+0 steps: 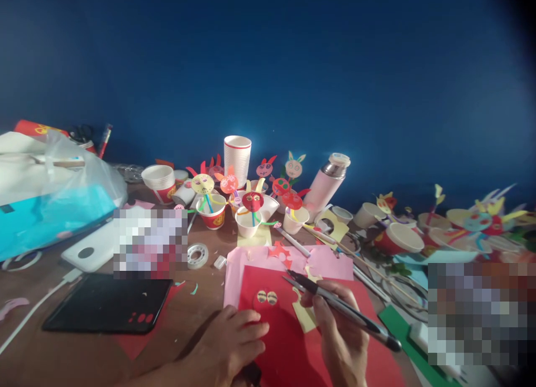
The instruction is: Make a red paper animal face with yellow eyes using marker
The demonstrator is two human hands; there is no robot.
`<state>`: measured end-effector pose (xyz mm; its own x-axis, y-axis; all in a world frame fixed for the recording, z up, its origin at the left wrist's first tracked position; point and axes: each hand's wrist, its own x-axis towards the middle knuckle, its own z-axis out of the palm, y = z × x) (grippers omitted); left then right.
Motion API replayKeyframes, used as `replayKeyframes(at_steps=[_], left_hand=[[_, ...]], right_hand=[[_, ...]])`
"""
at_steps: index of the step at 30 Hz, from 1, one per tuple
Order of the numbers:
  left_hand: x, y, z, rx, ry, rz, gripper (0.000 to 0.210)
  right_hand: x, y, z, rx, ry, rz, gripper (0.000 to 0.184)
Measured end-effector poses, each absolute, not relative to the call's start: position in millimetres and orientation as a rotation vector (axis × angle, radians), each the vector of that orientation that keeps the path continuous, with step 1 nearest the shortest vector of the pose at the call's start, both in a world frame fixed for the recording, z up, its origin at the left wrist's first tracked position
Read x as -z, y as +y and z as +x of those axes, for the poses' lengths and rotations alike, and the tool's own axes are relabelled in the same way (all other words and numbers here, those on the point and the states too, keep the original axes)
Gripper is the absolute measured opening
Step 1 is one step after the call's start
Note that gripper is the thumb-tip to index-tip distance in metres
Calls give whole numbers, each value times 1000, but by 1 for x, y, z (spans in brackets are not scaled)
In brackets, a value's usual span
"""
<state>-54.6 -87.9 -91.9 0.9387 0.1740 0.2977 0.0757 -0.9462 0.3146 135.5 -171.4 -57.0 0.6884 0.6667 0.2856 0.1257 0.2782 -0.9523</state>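
Observation:
My right hand (341, 325) grips a black-and-grey marker pen (343, 306), its dark tip pointing up and left over a sheet of red paper (288, 348). Fingers spread, my left hand (237, 342) rests at the sheet's left side. Just above those fingertips, a red paper disc with two pale eyes (267, 297) lies on the sheet and blends into it. A cut yellow paper scrap (305, 314) sits between the disc and my right hand. Pink paper (232, 270) shows from under the red sheet.
Paper cups (248, 222) holding paper-faced figures (253, 201) stand behind the sheets. A pink thermos (326, 180) leans at the back. To the left are a black phone (109, 303), a tape roll (197, 255) and a plastic bag (84, 163). More cups (404, 238) crowd the right.

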Motion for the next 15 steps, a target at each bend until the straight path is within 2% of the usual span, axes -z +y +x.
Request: replayKeyframes(at_steps=[6,10,15], left_hand=[[121,-83,-50,-571,102,2898,29],[146,-80,-44,-921,94,2927,13],[163,-76,-34,-1178,79,2927,28]], right_hand=[[55,-173,131,-447,-754,-1298,15],[63,-173,131,-510,-803,-1301,14],[75,-169,134,-594,-920,-1321,22]])
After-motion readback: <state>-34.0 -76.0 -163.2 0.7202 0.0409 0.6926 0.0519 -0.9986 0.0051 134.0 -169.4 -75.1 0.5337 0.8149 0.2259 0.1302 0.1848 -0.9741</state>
